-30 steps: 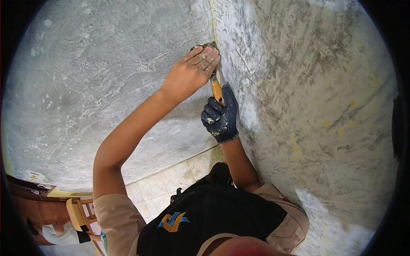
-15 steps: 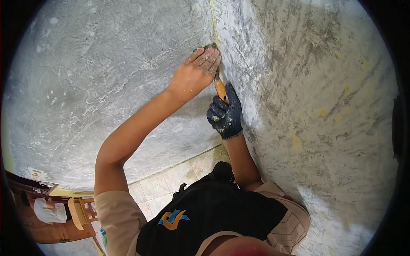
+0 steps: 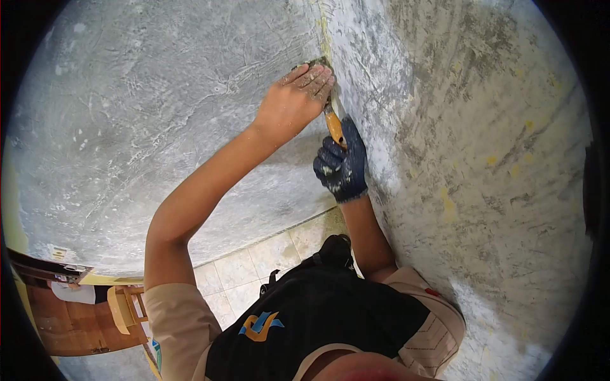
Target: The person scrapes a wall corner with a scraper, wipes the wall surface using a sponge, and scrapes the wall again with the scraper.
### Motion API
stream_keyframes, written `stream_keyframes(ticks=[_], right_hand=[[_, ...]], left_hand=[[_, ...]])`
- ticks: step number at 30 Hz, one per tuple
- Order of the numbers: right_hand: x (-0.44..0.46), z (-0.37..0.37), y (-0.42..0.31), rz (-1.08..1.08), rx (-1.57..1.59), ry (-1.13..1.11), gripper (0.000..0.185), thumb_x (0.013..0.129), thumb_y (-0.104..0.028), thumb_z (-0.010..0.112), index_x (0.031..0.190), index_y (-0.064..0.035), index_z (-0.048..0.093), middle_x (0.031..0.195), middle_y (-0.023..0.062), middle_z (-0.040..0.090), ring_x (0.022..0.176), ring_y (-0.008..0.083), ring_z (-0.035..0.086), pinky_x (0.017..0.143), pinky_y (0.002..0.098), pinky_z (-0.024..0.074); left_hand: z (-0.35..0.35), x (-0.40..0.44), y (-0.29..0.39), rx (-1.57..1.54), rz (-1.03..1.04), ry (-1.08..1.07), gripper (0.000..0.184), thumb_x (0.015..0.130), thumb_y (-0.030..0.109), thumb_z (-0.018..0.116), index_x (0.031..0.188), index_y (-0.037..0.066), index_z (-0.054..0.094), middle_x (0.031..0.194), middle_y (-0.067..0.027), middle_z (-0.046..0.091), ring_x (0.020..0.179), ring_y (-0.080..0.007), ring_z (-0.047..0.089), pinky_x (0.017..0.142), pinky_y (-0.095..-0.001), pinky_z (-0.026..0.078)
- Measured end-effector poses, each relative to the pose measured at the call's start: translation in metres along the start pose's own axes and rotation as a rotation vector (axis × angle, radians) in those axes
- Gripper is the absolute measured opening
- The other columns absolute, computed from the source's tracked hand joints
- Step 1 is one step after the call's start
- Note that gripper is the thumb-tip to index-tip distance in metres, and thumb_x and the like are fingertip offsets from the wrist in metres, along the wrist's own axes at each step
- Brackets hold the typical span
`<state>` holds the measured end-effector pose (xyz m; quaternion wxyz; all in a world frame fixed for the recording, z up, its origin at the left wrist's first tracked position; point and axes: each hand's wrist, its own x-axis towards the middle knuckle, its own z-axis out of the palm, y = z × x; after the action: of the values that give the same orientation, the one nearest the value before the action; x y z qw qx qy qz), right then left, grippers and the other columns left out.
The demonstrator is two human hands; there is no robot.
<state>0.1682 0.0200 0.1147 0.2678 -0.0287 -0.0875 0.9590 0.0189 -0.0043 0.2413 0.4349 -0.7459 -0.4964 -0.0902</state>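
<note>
My right hand (image 3: 343,166), in a dark knitted glove smeared with pale residue, grips the orange-yellow handle of a putty knife (image 3: 335,126). The blade end points up to the corner where two scraped walls meet; only a dark edge of it shows. Over the blade lies my bare left hand (image 3: 293,103), its dusty fingers stretched out flat and pressing on it. Both hands are close to the corner, the left one higher than the right. How the blade's tip touches the wall is hidden behind my fingers.
The left wall (image 3: 159,114) is grey and scratched; the right wall (image 3: 470,159) has yellow paint spots. Below lies a tiled floor (image 3: 232,273). At the lower left are a wooden chair (image 3: 121,310), a brown wooden surface (image 3: 70,317) and part of another person (image 3: 71,292).
Both hands and the putty knife appear slightly shifted to the right, with my left hand a little higher. The person at the lower left shows less now. My grip is unchanged.
</note>
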Motion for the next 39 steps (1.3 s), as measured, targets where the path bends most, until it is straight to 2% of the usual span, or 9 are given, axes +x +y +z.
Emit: stream_keyframes(ticks=[3, 5, 8, 11, 20, 23, 25, 35, 39], right_hand=[[0.009, 0.009, -0.007, 0.068, 0.026, -0.139, 0.060, 0.105, -0.056, 0.051, 0.058, -0.0229, 0.035, 0.045, -0.0051, 0.024, 0.033, 0.0128, 0.024, 0.034, 0.0305, 0.0261], [0.007, -0.003, 0.001, 0.019, 0.016, -0.179, 0.061, 0.104, -0.057, 0.051, 0.056, -0.0233, 0.033, 0.044, -0.0051, 0.024, 0.033, 0.0128, 0.025, 0.034, 0.0305, 0.0266], [0.002, -0.003, 0.004, 0.048, 0.072, -0.017, 0.066, 0.102, -0.062, 0.050, 0.051, -0.0240, 0.031, 0.041, -0.0047, 0.022, 0.031, 0.0142, 0.025, 0.035, 0.0305, 0.0240], [0.004, 0.016, -0.008, 0.052, 0.045, -0.063, 0.066, 0.102, -0.061, 0.050, 0.051, -0.0240, 0.031, 0.041, -0.0043, 0.022, 0.031, 0.0137, 0.025, 0.034, 0.0305, 0.0253], [-0.009, 0.025, 0.003, -0.049, 0.052, 0.067, 0.062, 0.103, -0.057, 0.054, 0.056, -0.0233, 0.032, 0.044, -0.0045, 0.022, 0.033, 0.0125, 0.025, 0.033, 0.0305, 0.0262], [-0.008, 0.022, 0.007, -0.016, 0.083, -0.092, 0.056, 0.103, -0.055, 0.056, 0.062, -0.0218, 0.037, 0.046, -0.0052, 0.025, 0.034, 0.0117, 0.026, 0.034, 0.0298, 0.0275], [-0.010, 0.026, 0.001, -0.043, 0.012, 0.112, 0.060, 0.102, -0.056, 0.056, 0.057, -0.0231, 0.035, 0.044, -0.0051, 0.024, 0.033, 0.0112, 0.025, 0.034, 0.0289, 0.0267], [0.001, 0.019, 0.000, -0.040, 0.033, 0.044, 0.060, 0.102, -0.057, 0.057, 0.058, -0.0230, 0.035, 0.045, -0.0056, 0.025, 0.034, 0.0113, 0.026, 0.035, 0.0290, 0.0274], [-0.002, 0.016, 0.007, -0.041, 0.036, 0.037, 0.062, 0.101, -0.058, 0.057, 0.056, -0.0234, 0.033, 0.045, -0.0052, 0.025, 0.034, 0.0129, 0.026, 0.036, 0.0297, 0.0274]], left_hand=[[-0.008, 0.009, -0.003, 0.064, 0.016, -0.003, 0.038, 0.085, 0.011, 0.064, 0.122, 0.006, 0.073, 0.131, -0.0075, 0.072, 0.124, -0.0193, 0.067, 0.112, -0.0376, 0.050], [-0.014, 0.007, -0.005, 0.090, 0.025, -0.016, 0.038, 0.085, 0.011, 0.064, 0.122, 0.006, 0.073, 0.131, -0.0075, 0.072, 0.125, -0.0195, 0.067, 0.112, -0.0377, 0.049], [0.000, -0.010, 0.002, 0.027, 0.037, -0.050, 0.040, 0.086, 0.011, 0.063, 0.125, 0.006, 0.071, 0.132, -0.0074, 0.071, 0.126, -0.0202, 0.066, 0.113, -0.0377, 0.049], [-0.013, 0.010, -0.005, 0.065, -0.001, -0.006, 0.039, 0.088, 0.011, 0.063, 0.125, 0.006, 0.071, 0.133, -0.0079, 0.070, 0.126, -0.0201, 0.066, 0.112, -0.0377, 0.049], [-0.011, 0.005, -0.005, 0.013, 0.023, 0.012, 0.036, 0.090, 0.012, 0.060, 0.124, 0.003, 0.071, 0.130, -0.0111, 0.071, 0.124, -0.0219, 0.066, 0.111, -0.0370, 0.049], [-0.010, 0.005, -0.004, -0.028, -0.014, 0.016, 0.036, 0.090, 0.012, 0.061, 0.123, 0.004, 0.071, 0.129, -0.0108, 0.072, 0.124, -0.0212, 0.067, 0.111, -0.0373, 0.049], [-0.004, 0.002, -0.004, -0.021, -0.016, 0.028, 0.035, 0.090, 0.012, 0.060, 0.123, 0.004, 0.072, 0.129, -0.0106, 0.072, 0.123, -0.0210, 0.067, 0.111, -0.0375, 0.049], [-0.003, 0.003, 0.002, -0.005, -0.060, 0.026, 0.037, 0.088, 0.012, 0.062, 0.124, 0.009, 0.073, 0.130, -0.0083, 0.072, 0.125, -0.0202, 0.066, 0.112, -0.0374, 0.049], [-0.002, -0.002, 0.001, -0.036, -0.043, 0.039, 0.032, 0.091, 0.014, 0.060, 0.119, 0.005, 0.073, 0.128, -0.0080, 0.072, 0.124, -0.0196, 0.066, 0.112, -0.0379, 0.048]])
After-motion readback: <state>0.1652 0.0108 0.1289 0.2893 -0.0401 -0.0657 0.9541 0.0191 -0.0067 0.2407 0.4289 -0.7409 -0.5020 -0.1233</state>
